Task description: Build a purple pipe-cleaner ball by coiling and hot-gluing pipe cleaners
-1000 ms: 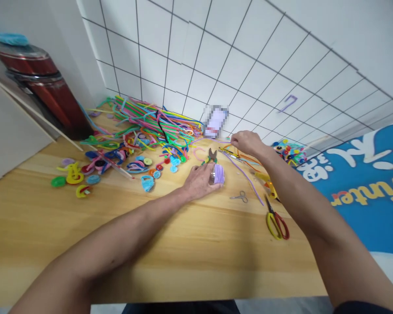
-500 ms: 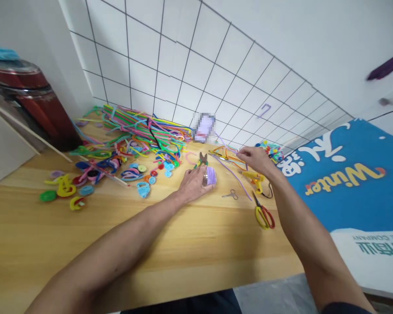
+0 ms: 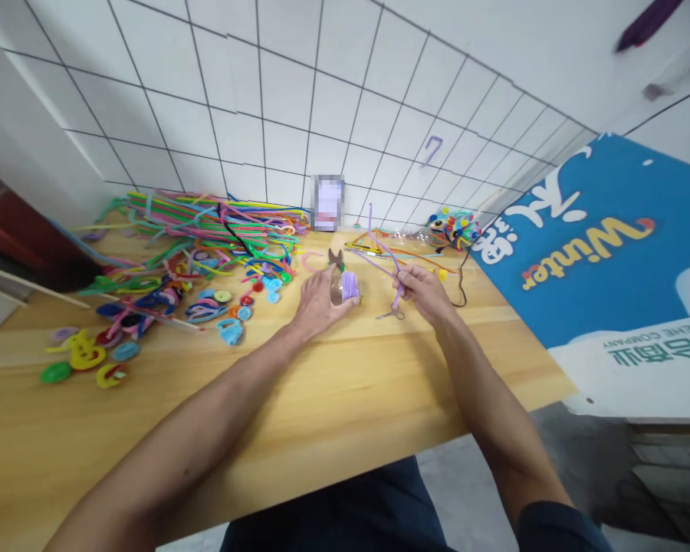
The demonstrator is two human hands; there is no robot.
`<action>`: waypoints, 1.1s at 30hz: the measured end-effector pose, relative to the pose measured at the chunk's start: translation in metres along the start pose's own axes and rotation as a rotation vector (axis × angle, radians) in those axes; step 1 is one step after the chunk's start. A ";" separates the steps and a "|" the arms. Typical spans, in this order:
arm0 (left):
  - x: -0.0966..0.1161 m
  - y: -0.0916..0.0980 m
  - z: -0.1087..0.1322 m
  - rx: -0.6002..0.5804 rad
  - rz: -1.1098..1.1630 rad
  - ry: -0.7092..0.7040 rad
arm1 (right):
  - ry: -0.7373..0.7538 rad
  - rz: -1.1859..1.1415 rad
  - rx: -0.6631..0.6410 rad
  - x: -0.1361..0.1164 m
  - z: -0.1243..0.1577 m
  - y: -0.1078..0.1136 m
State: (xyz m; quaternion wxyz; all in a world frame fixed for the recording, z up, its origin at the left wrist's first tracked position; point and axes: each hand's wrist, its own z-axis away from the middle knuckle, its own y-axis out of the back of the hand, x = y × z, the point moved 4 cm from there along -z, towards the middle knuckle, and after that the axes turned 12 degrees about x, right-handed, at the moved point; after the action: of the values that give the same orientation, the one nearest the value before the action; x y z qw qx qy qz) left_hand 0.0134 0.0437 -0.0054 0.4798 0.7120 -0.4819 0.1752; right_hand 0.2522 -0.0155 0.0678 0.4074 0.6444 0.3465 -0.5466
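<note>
While the left hand (image 3: 317, 300) is resting on the wooden worktop (image 3: 333, 391) near its middle, its fingers are curling around a purple-wrapped container (image 3: 349, 285), a small clear piece with fuzzy purple windings about it, which is standing on the worktop between the two hands. The right hand (image 3: 422, 291) is sitting just beside it, and its fingers are pinching a purple pipe cleaner (image 3: 381, 251). The strand is rising from the grip and running up and away toward the tiled wall (image 3: 276, 100), with a second length slanting back toward the container; whether that length is joining the windings is too fine to tell. Small grey scissors (image 3: 389, 313) are lying on the worktop right at the right hand's knuckles, touching or nearly so. Pliers (image 3: 336, 259) are lying just behind the container, jaws pointing toward the wall. Farther left, a big pile of pipe cleaners (image 3: 207, 222) in many colours is spreading along the foot of the wall, and coiled shapes (image 3: 86, 356) in yellow, green and blue are lying scattered well apart from the hands. A blurred patch (image 3: 327, 202) is standing against the tiles behind the pliers. To the right, a heap of bright small pieces (image 3: 451, 226) is sitting near the corner, and a blue banner (image 3: 580, 245) with white and yellow lettering is leaning beside the worktop's edge.
</note>
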 end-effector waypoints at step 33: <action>0.083 0.085 -0.009 0.227 0.966 0.234 | -0.308 -0.225 -0.470 0.021 0.125 0.038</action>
State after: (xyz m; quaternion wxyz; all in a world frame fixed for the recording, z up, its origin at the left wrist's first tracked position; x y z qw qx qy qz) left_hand -0.0175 0.0023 0.1020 0.3143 0.4314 -0.6768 0.5069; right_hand 0.2367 -0.1445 0.0443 0.5300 0.3998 0.4667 -0.5843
